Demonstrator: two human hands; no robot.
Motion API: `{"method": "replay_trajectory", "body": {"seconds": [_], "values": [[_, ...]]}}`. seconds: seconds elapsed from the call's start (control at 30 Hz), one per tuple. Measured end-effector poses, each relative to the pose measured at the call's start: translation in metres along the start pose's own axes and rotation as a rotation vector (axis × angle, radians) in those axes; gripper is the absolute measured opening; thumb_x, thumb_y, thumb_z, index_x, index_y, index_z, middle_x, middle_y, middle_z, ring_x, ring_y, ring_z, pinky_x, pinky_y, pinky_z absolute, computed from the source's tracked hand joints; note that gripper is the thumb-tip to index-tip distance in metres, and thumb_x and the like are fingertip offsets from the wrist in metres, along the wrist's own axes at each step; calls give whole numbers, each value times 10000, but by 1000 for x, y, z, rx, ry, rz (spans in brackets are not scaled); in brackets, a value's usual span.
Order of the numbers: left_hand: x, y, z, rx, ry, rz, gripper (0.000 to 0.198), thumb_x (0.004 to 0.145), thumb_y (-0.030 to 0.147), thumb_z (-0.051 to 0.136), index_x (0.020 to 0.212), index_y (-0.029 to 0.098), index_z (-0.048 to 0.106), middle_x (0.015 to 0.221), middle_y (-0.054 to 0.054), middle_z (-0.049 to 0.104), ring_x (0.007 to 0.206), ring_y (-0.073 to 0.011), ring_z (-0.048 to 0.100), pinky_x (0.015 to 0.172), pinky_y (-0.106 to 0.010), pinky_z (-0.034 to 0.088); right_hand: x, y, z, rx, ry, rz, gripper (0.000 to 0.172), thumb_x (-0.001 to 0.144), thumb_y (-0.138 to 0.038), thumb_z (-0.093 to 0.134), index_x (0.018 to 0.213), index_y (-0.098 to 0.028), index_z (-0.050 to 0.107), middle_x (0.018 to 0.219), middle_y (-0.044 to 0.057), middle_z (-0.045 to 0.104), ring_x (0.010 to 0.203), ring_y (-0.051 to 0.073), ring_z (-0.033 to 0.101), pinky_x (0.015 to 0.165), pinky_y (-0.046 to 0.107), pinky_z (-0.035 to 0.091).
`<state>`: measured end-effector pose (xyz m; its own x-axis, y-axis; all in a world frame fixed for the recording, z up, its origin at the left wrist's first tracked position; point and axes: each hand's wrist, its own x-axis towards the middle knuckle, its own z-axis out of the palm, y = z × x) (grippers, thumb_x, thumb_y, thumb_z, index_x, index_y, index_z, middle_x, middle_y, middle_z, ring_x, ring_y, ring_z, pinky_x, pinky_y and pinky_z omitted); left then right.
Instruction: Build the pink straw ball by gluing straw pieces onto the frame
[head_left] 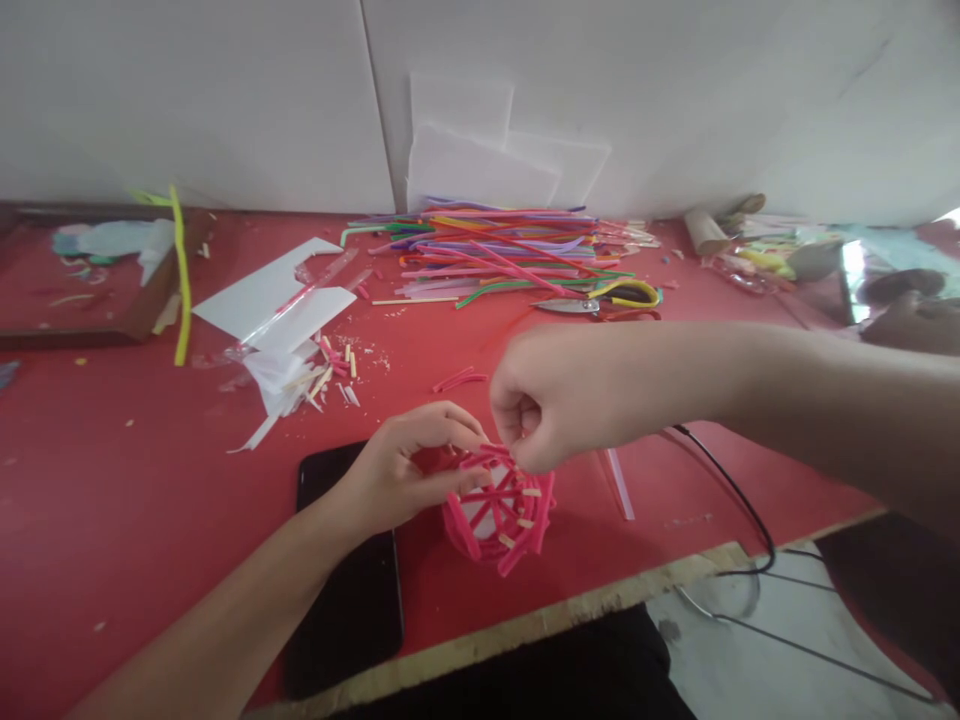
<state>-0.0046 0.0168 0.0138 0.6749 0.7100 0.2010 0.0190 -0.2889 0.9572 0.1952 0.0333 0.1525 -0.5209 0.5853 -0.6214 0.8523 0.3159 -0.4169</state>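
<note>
A small round basket of woven pink strips (499, 518) sits on the red table (135, 500) near its front edge. My left hand (409, 465) grips the basket's left rim, fingers curled around it. My right hand (559, 395) is closed in a pinch just above the rim, on a pink strip of the basket. A black phone (349, 600) lies flat under my left wrist.
A heap of coloured strips (495, 250) lies at the back with scissors (600, 298) beside it. White paper sheets (277, 300), cut scraps (330, 370) and a yellow-green strip (180, 275) lie to the left. A black cable (739, 500) runs off the table's right edge.
</note>
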Motion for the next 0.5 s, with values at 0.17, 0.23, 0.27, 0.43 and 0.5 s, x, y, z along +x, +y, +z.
{"method": "replay_trajectory", "body": {"seconds": [0.17,0.23,0.27,0.43,0.5], "values": [[0,-1,0,11,-1,2,101,805,232,786,892,189,757,952,-71,721,838,-181,693,746,-296,567,1,-2,-1,-26,-34,-7,135,765,-212,596,636,-184,565,559,-37,411,483,83,300,471,288,163],[-1,-1,0,19,-3,0,101,807,232,783,897,194,757,956,-68,721,841,-180,694,750,-296,568,1,-3,-1,-28,-39,-5,141,765,-196,584,627,-183,558,556,-37,400,483,83,290,474,295,153],[-1,-1,0,23,-4,-2,99,808,234,782,897,196,758,956,-67,722,841,-179,694,749,-296,570,1,-3,-2,-28,-37,-5,134,762,-193,586,631,-183,562,555,-39,394,484,83,283,477,298,149],[0,-1,0,15,-8,-3,107,808,245,785,901,197,763,955,-67,723,841,-176,691,749,-294,575,1,-1,-2,-43,-25,-29,143,745,-220,622,629,-187,545,551,-51,356,495,78,250,492,301,141],[0,-1,0,3,-2,0,115,804,242,791,906,196,763,953,-64,723,842,-174,697,750,-286,573,2,1,-1,-45,-31,-45,184,743,-237,627,609,-189,511,550,-52,343,496,78,255,492,300,148]]}}
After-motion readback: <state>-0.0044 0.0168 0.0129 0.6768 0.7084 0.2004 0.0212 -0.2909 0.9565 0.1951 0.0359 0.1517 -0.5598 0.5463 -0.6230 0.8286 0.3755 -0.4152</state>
